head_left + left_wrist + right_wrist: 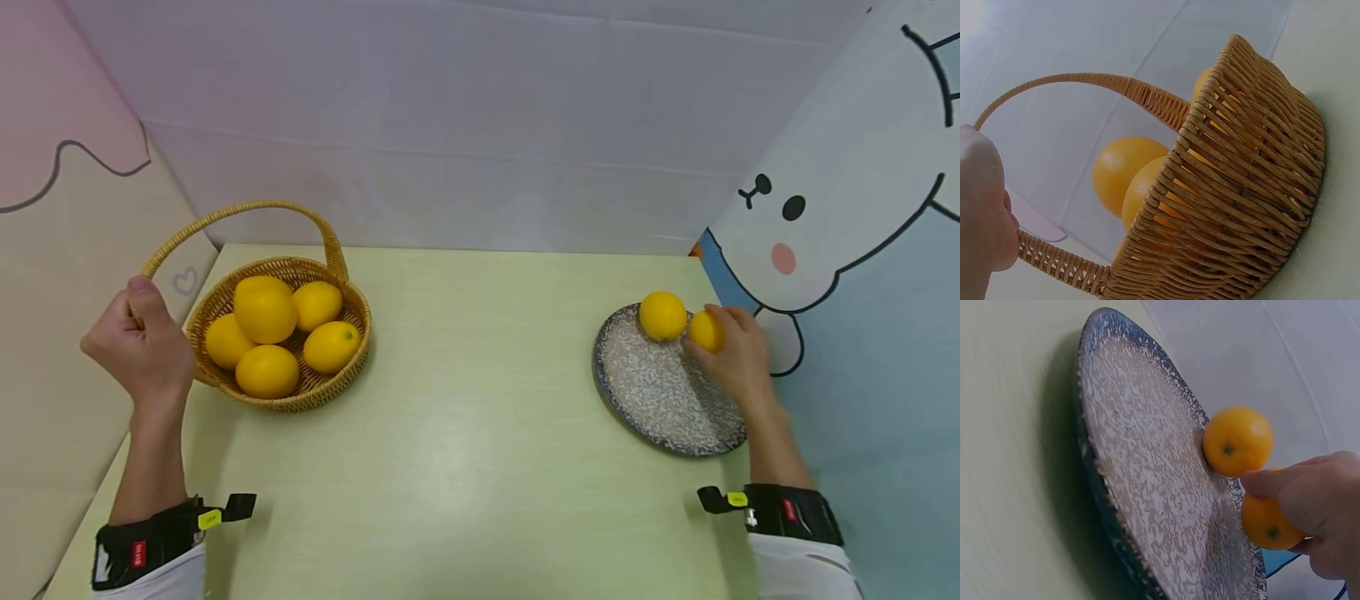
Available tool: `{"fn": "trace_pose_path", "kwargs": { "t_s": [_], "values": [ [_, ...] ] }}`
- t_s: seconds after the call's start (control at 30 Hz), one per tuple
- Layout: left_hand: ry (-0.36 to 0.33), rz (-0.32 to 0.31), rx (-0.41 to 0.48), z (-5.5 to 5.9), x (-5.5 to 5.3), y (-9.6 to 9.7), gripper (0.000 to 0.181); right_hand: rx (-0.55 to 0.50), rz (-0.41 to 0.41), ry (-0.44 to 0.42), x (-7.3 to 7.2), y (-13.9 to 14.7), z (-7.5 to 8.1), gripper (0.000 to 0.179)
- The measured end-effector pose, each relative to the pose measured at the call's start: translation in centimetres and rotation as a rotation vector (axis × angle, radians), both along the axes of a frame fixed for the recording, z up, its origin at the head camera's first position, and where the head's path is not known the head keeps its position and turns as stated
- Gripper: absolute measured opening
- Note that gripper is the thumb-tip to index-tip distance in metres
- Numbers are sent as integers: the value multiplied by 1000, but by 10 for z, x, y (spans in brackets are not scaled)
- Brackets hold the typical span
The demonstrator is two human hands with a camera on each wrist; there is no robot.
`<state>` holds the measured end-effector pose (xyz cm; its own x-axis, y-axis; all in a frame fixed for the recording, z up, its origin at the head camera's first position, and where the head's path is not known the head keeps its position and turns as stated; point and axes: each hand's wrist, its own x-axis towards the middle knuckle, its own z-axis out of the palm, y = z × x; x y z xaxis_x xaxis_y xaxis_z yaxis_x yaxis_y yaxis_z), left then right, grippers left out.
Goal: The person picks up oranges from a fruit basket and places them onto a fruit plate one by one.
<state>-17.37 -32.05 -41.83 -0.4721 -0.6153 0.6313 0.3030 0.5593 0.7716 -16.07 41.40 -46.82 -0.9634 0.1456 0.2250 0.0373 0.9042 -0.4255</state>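
Observation:
On the left of the head view, my left hand [146, 342] grips the arched handle [262, 205] of a woven wicker basket [300, 404], fingers curled round its left side. Several round oranges [267, 372] lie piled in the basket. At the right, my right hand [735, 350] pinches one orange [1270, 522] between thumb and fingers, over the far right part of a speckled grey plate [652, 392] with a dark rim. Another orange [1238, 441] rests at the plate's far edge, just left of the held one. Both show a small green stem spot in the right wrist view.
The pale green table [465, 400] stretches between basket and plate. A whitish curtain wall [465, 167] rises behind the table's back edge. Close on the right stands a panel with a cartoon animal [840, 233]; a pink and cream panel [67, 275] is on the left.

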Motion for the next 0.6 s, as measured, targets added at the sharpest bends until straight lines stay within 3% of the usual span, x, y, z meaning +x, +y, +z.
{"fn": "trace_pose_path", "kwargs": {
  "t_s": [0.3, 0.6],
  "values": [
    [-8, 4, 8, 4, 2, 5, 57, 5, 5, -52, -8, -1, -5, 71],
    [-10, 8, 14, 10, 7, 12, 57, 6, 9, -28, -10, -2, -10, 70]
  ]
}}
